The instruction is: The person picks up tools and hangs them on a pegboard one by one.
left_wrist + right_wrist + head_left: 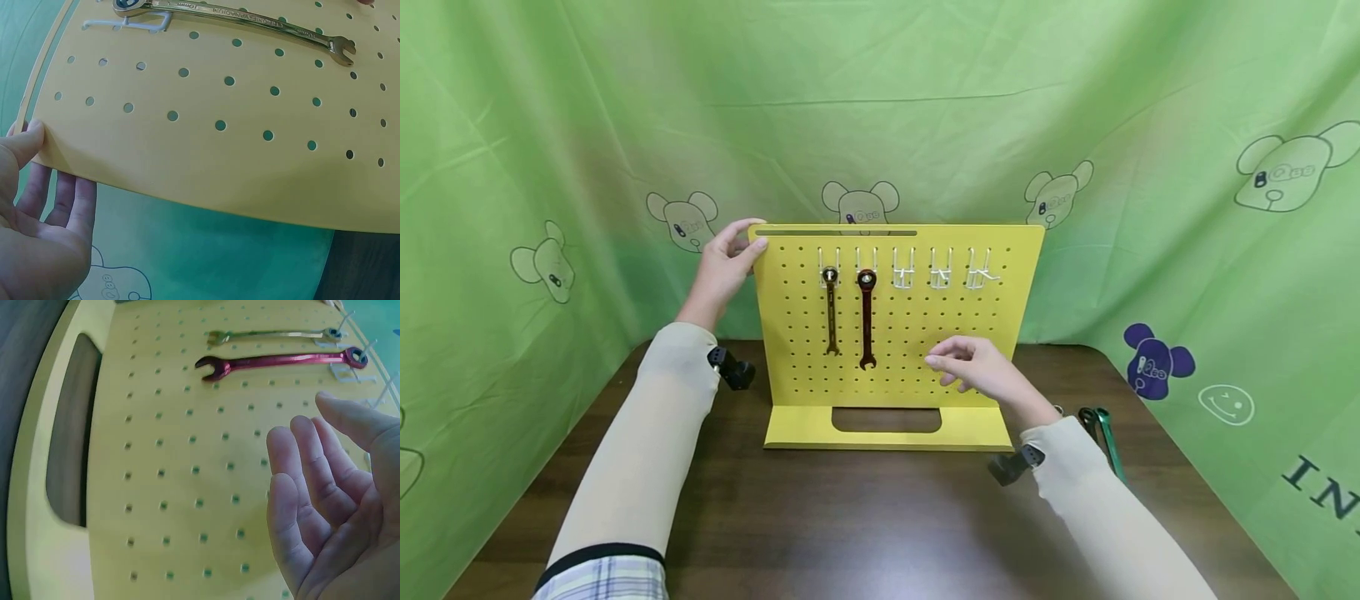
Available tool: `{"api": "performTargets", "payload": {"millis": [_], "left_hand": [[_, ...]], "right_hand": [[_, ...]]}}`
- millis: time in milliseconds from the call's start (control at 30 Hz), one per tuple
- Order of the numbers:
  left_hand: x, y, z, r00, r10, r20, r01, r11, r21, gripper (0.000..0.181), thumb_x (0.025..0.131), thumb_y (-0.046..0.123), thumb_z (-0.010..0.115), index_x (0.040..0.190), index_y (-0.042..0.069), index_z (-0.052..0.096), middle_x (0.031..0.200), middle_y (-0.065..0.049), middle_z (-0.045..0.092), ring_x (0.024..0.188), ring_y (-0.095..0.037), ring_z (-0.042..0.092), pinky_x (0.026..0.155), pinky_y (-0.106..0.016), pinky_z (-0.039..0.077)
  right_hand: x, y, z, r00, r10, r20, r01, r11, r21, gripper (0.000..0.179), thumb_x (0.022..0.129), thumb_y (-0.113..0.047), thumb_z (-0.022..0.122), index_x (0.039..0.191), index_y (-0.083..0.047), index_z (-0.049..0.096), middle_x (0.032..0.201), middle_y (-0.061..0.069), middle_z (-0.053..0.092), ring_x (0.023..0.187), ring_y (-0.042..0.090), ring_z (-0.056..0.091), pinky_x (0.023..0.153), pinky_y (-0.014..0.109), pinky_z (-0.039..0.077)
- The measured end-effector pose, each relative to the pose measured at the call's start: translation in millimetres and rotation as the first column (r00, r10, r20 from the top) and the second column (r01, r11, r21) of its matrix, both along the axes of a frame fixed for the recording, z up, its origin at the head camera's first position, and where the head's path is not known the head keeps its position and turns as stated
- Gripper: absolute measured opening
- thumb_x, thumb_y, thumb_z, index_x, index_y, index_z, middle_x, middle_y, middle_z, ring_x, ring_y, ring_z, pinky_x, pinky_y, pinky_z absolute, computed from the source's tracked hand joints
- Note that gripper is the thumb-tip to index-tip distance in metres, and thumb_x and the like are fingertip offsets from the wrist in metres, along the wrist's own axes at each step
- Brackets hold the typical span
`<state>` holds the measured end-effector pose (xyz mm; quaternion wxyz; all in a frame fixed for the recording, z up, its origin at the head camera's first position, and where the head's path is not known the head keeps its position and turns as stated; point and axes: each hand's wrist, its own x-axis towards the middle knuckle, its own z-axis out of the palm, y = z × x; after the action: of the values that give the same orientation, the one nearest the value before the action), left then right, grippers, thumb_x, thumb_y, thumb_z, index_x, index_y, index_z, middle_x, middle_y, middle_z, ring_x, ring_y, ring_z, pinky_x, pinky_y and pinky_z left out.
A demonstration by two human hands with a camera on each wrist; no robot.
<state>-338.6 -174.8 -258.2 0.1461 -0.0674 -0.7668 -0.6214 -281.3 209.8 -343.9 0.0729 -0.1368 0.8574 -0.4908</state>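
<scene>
Our left hand (722, 271) pinches the upper left corner of the yellow pegboard (801, 379), thumb in front and fingers behind; a firm grip without pulling is probably the best way to steady it, since a tug there could tip the board. Our right hand (981, 367) is released, fingers loosely bent before the board's lower right, holding nothing. Of the five white hooks (903, 272), the two leftmost bear the gold wrench (831, 317) and the red wrench (867, 321), hung by their ring ends with forked ends down, near each other but apart. We should work around them lightly, as a brush could set them swinging; any ring we seat deserves to sit fully back on its prong. On the table (865, 517), right of the board, lies the green wrench (1108, 442), partly behind our right sleeve (1097, 492).
</scene>
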Motion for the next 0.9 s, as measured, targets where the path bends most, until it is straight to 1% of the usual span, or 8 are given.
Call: {"api": "performTargets", "payload": {"millis": [100,200,233,400,500,700,800,900], "left_hand": [[-0.5,0.1,-0.6,1.0,-0.001,0.0,0.001,1.0,0.001,0.04,0.102,0.027,0.061,0.141,0.02,0.056,0.129,-0.012,0.061,0.104,-0.019,0.06,0.096,-0.036,0.052],[-0.7,0.3,-1.0,1.0,-0.002,0.001,0.002,1.0,0.004,0.04,0.101,0.027,0.062,0.141,0.02,0.056,0.129,-0.012,0.061,0.105,-0.019,0.06,0.095,-0.036,0.052],[-0.8,0.3,-1.1,1.0,-0.002,0.001,0.002,1.0,0.006,0.04,0.101,0.027,0.062,0.141,0.02,0.056,0.129,-0.012,0.061,0.105,-0.019,0.06,0.095,-0.036,0.052],[-0.6,0.1,-0.7,1.0,-0.002,0.0,0.002,1.0,0.008,0.04,0.102,0.027,0.062,0.141,0.02,0.056,0.13,-0.012,0.06,0.105,-0.02,0.06,0.096,-0.036,0.052],[-0.9,-0.4,-0.8,1.0,-0.003,-0.002,0.003,1.0,0.007,0.041,0.102,0.027,0.061,0.141,0.02,0.056,0.13,-0.012,0.06,0.105,-0.02,0.06,0.096,-0.036,0.052],[-2.1,-0.9,-1.6,1.0,-0.002,-0.002,0.002,1.0,0.009,0.04,0.102,0.027,0.062,0.14,0.02,0.056,0.128,-0.011,0.061,0.104,-0.019,0.06,0.095,-0.036,0.052],[-2.3,-0.7,-1.9,1.0,0.001,-0.003,-0.001,1.0,0.01,0.039,0.101,0.026,0.062,0.14,0.021,0.057,0.127,-0.011,0.061,0.103,-0.019,0.06,0.095,-0.036,0.052],[-2.1,-0.5,-2.2,1.0,0.0,-0.003,0.0,1.0,0.013,0.039,0.101,0.026,0.062,0.14,0.02,0.057,0.127,-0.011,0.061,0.103,-0.019,0.06,0.095,-0.036,0.052]], "right_hand": [[4.7,15,-4.8,1.0,-0.013,0.001,0.013,0.999,0.042,0.04,0.095,-0.039,0.07,0.116,-0.006,0.067,0.111,0.019,0.068,0.087,0.024,0.068,0.076,0.045,0.056],[10.1,30,-8.9,1.0,-0.023,-0.003,0.023,0.998,0.065,0.039,0.095,-0.037,0.07,0.116,-0.004,0.067,0.104,0.014,0.07,0.085,0.024,0.068,0.072,0.042,0.056],[11.7,35,-10.1,1.0,-0.024,-0.007,0.025,0.997,0.071,0.039,0.096,-0.036,0.07,0.116,-0.003,0.066,0.102,0.012,0.07,0.084,0.023,0.068,0.069,0.039,0.056],[21.7,58,-15.0,0.999,-0.043,0.016,0.042,0.998,0.047,0.04,0.096,-0.031,0.07,0.118,0.003,0.065,0.094,0.004,0.069,0.079,0.021,0.065,0.061,0.03,0.055],[27.8,72,-18.4,0.997,-0.065,0.032,0.063,0.997,0.045,0.04,0.097,-0.029,0.07,0.119,0.004,0.064,0.091,0.004,0.07,0.077,0.02,0.065,0.062,0.031,0.056],[36.5,103,-31.3,0.993,-0.115,0.031,0.112,0.989,0.1,0.042,0.097,-0.031,0.068,0.12,0.003,0.064,0.09,0.004,0.071,0.079,0.022,0.067,0.065,0.035,0.058],[40.3,118,-39.5,0.991,-0.135,0.018,0.131,0.983,0.129,0.042,0.097,-0.032,0.068,0.12,0.003,0.064,0.087,0.005,0.07,0.078,0.023,0.067,0.063,0.035,0.057],[44.4,132,-47.8,0.989,-0.148,0.025,0.143,0.981,0.134,0.042,0.097,-0.03,0.069,0.119,0.005,0.064,0.083,0.006,0.068,0.075,0.022,0.065,0.059,0.033,0.056]]}}
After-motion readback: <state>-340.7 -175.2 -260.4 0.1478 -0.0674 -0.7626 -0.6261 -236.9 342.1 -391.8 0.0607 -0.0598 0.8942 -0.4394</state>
